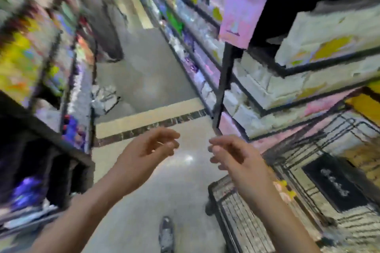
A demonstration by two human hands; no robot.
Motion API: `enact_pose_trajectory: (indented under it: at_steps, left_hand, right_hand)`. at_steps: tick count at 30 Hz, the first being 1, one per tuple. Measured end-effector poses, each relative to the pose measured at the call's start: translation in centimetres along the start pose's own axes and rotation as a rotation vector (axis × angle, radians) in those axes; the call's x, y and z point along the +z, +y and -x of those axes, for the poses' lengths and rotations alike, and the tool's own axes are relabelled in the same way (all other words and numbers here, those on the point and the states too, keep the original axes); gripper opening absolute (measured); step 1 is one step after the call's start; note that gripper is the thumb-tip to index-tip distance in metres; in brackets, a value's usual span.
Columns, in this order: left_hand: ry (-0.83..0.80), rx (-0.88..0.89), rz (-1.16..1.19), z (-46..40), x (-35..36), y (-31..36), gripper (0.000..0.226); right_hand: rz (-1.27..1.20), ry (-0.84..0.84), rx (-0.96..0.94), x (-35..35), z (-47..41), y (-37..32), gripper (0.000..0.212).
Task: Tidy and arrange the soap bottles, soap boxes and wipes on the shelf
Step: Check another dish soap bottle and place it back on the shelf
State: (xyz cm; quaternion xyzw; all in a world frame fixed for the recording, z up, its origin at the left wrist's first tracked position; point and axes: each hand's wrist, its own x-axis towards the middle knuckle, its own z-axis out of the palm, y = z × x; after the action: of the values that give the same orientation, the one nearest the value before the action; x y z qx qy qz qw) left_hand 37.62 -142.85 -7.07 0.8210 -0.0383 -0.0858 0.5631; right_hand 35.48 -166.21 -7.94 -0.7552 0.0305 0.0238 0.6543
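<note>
Blurry white boxes (320, 47) on right shelf (320, 68), long sides along it. Left hand (144, 150), right hand (232, 154) over floor (144, 80), grip loose, holding nothing.

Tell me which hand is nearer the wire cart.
Right. The right hand hovers just up-left of the wire cart, almost over its near corner; the left hand hangs farther left over the aisle floor.

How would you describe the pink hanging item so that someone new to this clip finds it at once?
Start at the shelving running along the right side of the aisle and find its black upright post nearest the camera. The pink hanging pack is at the top of that post, jutting towards the aisle. It is the only flat pink piece there; the boxes beside it are whitish with yellow patches.
</note>
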Motion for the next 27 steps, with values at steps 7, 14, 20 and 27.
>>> enact_pose_trajectory:
  at_steps: [7,14,20,27]
  left_hand:
    - [0.516,-0.11,0.11,15.6,-10.5,-3.7,0.021]
    - [0.886,-0.159,0.197,29.6,-19.9,-8.1,0.018]
    - [1.096,-0.16,0.148,44.1,-31.3,-12.3,0.021]
    - [1.362,-0.219,0.201,59.9,-43.3,-17.2,0.017]
  right_hand:
    - [-0.069,-0.434,-0.092,14.1,3.6,-4.1,0.026]
    - [-0.06,-0.79,-0.2,32.2,10.6,-7.3,0.013]
    - [-0.035,-1.043,-0.253,50.9,21.9,-8.9,0.022]
    - [0.007,-1.168,-0.211,67.4,32.5,-10.9,0.023]
